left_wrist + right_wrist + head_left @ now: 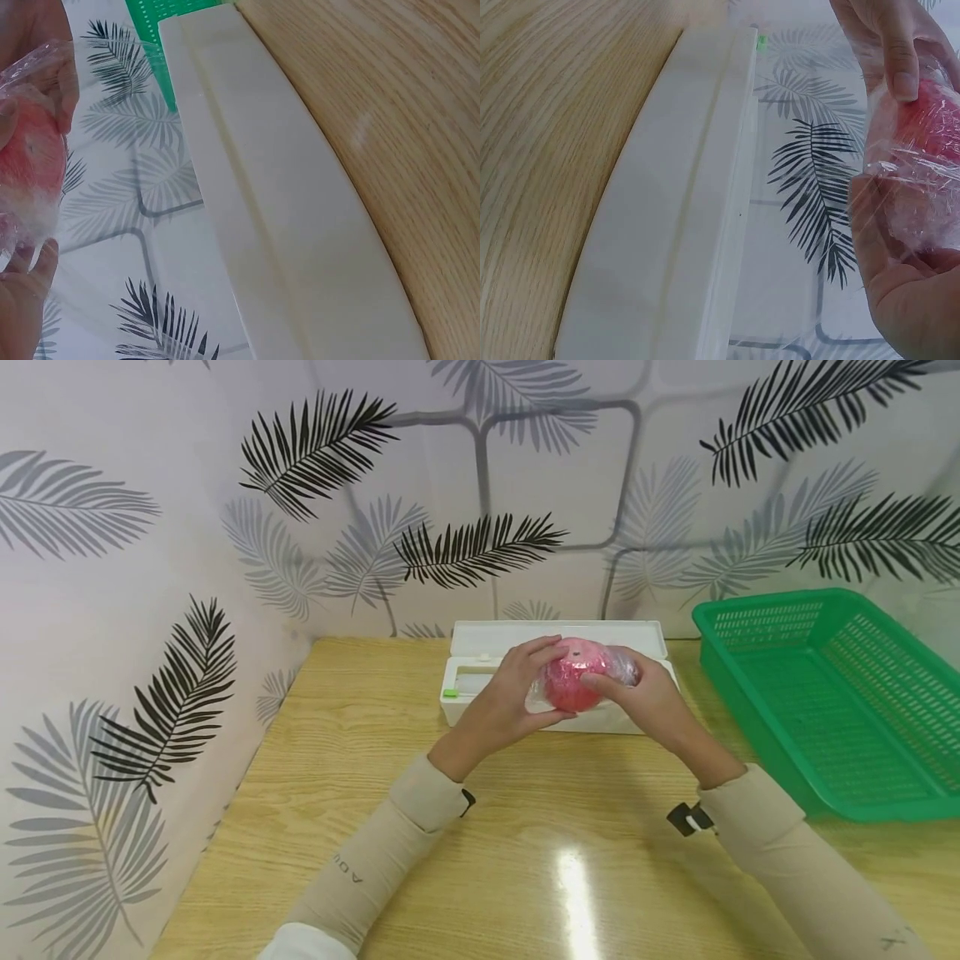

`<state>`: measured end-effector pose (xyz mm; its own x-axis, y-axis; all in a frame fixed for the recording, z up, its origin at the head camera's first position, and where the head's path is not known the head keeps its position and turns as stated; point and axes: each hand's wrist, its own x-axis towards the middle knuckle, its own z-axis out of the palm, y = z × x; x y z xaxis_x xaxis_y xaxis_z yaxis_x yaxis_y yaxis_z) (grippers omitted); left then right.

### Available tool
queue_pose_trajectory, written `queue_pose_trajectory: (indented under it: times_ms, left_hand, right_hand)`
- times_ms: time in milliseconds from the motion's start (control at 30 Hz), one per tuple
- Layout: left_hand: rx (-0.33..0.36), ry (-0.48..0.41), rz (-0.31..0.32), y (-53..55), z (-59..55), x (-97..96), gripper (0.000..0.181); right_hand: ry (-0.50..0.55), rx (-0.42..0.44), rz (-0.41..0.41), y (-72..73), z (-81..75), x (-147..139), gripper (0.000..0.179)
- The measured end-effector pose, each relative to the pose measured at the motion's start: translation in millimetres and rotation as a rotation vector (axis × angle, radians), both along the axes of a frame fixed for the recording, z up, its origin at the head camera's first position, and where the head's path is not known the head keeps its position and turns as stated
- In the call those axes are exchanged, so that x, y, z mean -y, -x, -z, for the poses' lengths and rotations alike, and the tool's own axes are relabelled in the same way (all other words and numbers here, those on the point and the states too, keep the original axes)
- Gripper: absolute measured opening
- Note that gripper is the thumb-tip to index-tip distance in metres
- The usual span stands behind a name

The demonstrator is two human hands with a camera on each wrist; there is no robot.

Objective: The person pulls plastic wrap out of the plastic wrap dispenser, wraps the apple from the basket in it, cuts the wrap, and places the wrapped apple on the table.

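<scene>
A round pink-red fruit (570, 685) in clear cling film (922, 206) is held up between both hands, in front of a white cling film dispenser box (600, 721). My left hand (513, 689) grips its left side, fingers over the top and thumb below. From the right, my right hand (654, 695) holds it, with the thumb laid across the front. Film bunches at the right-hand side of the fruit (34, 154) and gathers under the fingers. The dispenser's lid (480, 635) stands raised at the back, and a green tab (450, 693) shows at its left end.
A green plastic basket (757, 735) with slatted walls stands to the right of the dispenser. Wood-grain tabletop (360, 735) spreads around the box. Leaf-patterned wall covering (420, 460) rises right behind the table and along its left side.
</scene>
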<state>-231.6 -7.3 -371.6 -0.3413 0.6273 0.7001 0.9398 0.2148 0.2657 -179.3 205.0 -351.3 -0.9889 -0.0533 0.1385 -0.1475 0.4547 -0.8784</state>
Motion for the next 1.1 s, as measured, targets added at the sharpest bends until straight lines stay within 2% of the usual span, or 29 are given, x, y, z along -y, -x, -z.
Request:
queue_pose_trajectory:
  times_ms: [233,367,533,700,800,900,1000,1100]
  left_hand:
    - [-0.009,-0.023,-0.035,-1.2,-2.0,1.1,0.083]
    - [0.032,-0.032,-0.049,-2.3,-2.1,0.9,0.083]
    - [0.183,-0.064,-0.065,-3.4,-0.7,0.6,0.086]
    - [0.413,-0.117,-0.051,-5.9,0.8,0.4,0.086]
    - [0.547,-0.145,-0.046,-7.2,1.2,0.2,0.081]
    - [0.64,-0.157,-0.059,-8.0,1.3,0.1,0.077]
    - [0.694,-0.166,-0.081,-8.2,0.9,-0.2,0.074]
    - [0.712,-0.172,-0.102,-8.6,-0.3,-0.7,0.071]
  right_hand:
    - [0.012,0.048,-0.079,1.3,-0.3,-3.6,0.059]
    - [0.044,0.036,-0.122,1.1,-1.4,-5.1,0.056]
    - [0.177,-0.061,-0.19,0.3,0.0,-3.6,0.06]
    - [0.246,-0.161,-0.247,-2.6,1.0,-4.4,0.058]
    - [0.218,-0.156,-0.275,-5.1,1.6,-6.1,0.057]
    - [0.198,-0.118,-0.305,-6.6,3.0,-7.5,0.062]
    - [0.187,-0.089,-0.309,-6.5,4.1,-7.8,0.069]
    - [0.191,-0.068,-0.301,-6.4,4.6,-7.0,0.074]
